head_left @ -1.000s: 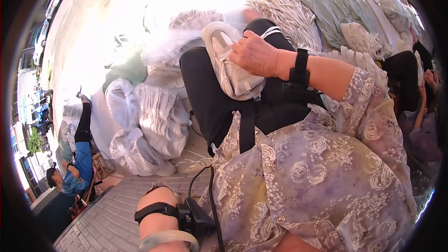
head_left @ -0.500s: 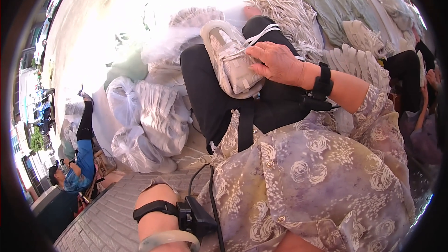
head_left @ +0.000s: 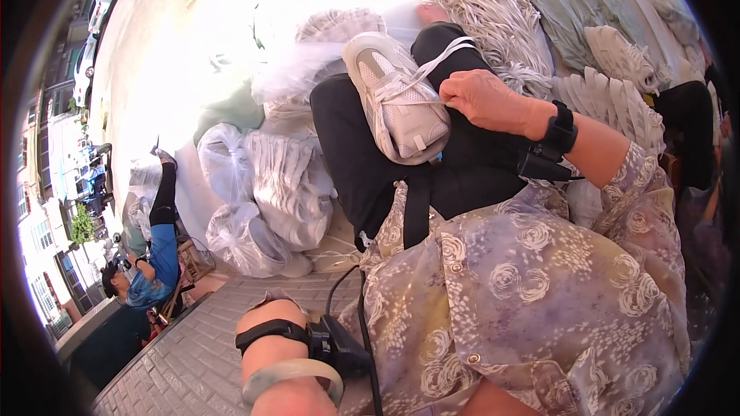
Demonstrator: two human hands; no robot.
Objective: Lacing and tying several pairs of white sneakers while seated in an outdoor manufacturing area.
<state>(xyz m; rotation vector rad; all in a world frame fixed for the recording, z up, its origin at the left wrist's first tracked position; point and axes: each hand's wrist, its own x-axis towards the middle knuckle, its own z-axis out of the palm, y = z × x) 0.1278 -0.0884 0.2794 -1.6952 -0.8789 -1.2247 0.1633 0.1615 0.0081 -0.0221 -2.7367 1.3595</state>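
A white and grey sneaker (head_left: 408, 125) lies across my black-trousered thighs, its toe pointing away from me and a little left. White lace (head_left: 408, 85) crosses its front, and a loose length trails over my right knee. Beside the shoe's right side, my right hand (head_left: 486, 100) is closed, pinching a shoelace drawn out taut from the shoe between thumb and fingers. My left hand (head_left: 293, 400) shows only near the wrist, beyond a pale bangle at the lower edge; its fingers are out of the picture.
Clear plastic bags (head_left: 243, 239) of white shoe pieces lie left of my legs. A heap of white laces (head_left: 493, 19) and stacked pale shoe parts (head_left: 597, 104) sit to the right. Another person (head_left: 146, 277) sits at far left; someone else is partly visible at far right.
My right hand has moved right, off the shoe's laces, pulling a lace out straight. My left wrist has come slightly further into view. The whole view has shifted a little.
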